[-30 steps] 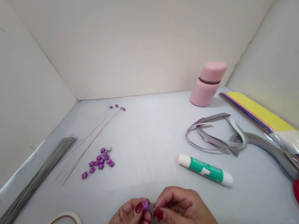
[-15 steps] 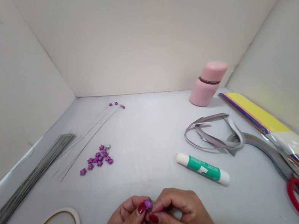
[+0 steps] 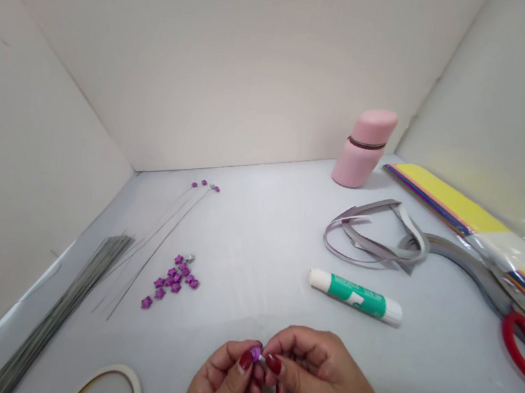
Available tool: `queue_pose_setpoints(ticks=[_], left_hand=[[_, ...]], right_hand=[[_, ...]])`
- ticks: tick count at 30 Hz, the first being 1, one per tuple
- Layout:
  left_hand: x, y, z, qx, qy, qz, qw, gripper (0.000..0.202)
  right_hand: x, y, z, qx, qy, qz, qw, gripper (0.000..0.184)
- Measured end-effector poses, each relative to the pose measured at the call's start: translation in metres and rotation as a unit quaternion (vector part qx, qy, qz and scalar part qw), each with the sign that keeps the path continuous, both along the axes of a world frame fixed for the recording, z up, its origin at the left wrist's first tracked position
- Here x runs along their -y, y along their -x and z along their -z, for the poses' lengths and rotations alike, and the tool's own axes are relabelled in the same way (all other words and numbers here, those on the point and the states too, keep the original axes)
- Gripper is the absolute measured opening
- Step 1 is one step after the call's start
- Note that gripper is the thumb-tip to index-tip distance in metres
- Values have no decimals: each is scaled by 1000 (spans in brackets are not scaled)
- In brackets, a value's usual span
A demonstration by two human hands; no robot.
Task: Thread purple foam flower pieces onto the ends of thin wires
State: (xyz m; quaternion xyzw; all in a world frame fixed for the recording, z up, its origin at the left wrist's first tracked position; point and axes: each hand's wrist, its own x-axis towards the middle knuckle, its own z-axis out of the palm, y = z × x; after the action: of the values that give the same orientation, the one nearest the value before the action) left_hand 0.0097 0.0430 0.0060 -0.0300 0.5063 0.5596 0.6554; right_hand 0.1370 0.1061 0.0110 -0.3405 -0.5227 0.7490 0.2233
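Note:
Low in the view, my left hand (image 3: pixel 229 384) pinches a small purple folded paper star (image 3: pixel 255 354) between thumb and fingers. Close against it, my right hand (image 3: pixel 316 382) is closed, thumb and index finger pinching a short pale end at the star's right side. The fingertips cover much of the piece. To the left lies a cluster of purple paper stars (image 3: pixel 169 281) with a silver star (image 3: pixel 189 257) at its top. Farther back, thin wires (image 3: pixel 161 237) lie with small purple and silver stars at their tips.
A bundle of grey wires (image 3: pixel 65 304) and a tape roll (image 3: pixel 135 385) lie left. To the right are a glue stick (image 3: pixel 357 297), grey paper strips (image 3: pixel 376 244), red-handled scissors (image 3: pixel 512 349) and a packet of coloured paper (image 3: pixel 473 210). A pink bottle (image 3: pixel 365 148) stands behind.
Both hands have shifted slightly, and the right fingers have changed their grip at the star's side. A short pale end now shows between the hands. The other things lie where they were.

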Motion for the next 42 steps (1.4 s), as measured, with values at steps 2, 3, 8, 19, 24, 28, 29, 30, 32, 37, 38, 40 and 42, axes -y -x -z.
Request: queue_pose_setpoints(ticks=[2, 3, 8, 19, 24, 28, 29, 30, 32, 37, 38, 40, 42], left_hand=[[0, 0, 1, -20, -5, -3, 1000, 30], [0, 1, 1, -27, -5, -3, 1000, 30], [1, 3, -2, -24, 21, -19, 999, 32], [2, -2, -3, -64, -8, -22, 998, 32], [6, -5, 1, -159, -51, -22, 986, 25], [8, -6, 1, -199, -65, -23, 977, 25], [7, -5, 0, -198, -61, -25, 978, 26], [7, -5, -1, -194, -57, -26, 979, 26], [6, -5, -3, -180, -51, -23, 982, 28], [6, -4, -4, -184, -68, 15, 980, 30], [6, -4, -3, -191, -72, 15, 979, 30], [6, -4, -2, -195, -67, 2, 978, 28], [6, -4, -1, -183, -55, -9, 981, 26]], right_hand=[[0, 0, 1, 12, 2, 2, 1000, 12], [0, 0, 2, 14, 3, 6, 1000, 12], [0, 1, 2, 20, -2, 6, 1000, 10], [2, 2, -2, -5, -25, -10, 1000, 8], [2, 0, -3, 9, -47, -6, 999, 9], [3, 1, -4, 25, -50, 6, 998, 8], [3, 1, -3, 23, -45, 7, 999, 9], [3, 1, -3, 17, -41, 9, 999, 9], [3, 1, -2, 2, -42, 12, 999, 8], [3, 0, -3, -7, -53, 15, 998, 8], [3, 0, -3, -7, -51, 13, 999, 8], [3, 0, -4, -11, -45, 6, 999, 9], [3, 0, -4, -6, -47, -4, 999, 10]])
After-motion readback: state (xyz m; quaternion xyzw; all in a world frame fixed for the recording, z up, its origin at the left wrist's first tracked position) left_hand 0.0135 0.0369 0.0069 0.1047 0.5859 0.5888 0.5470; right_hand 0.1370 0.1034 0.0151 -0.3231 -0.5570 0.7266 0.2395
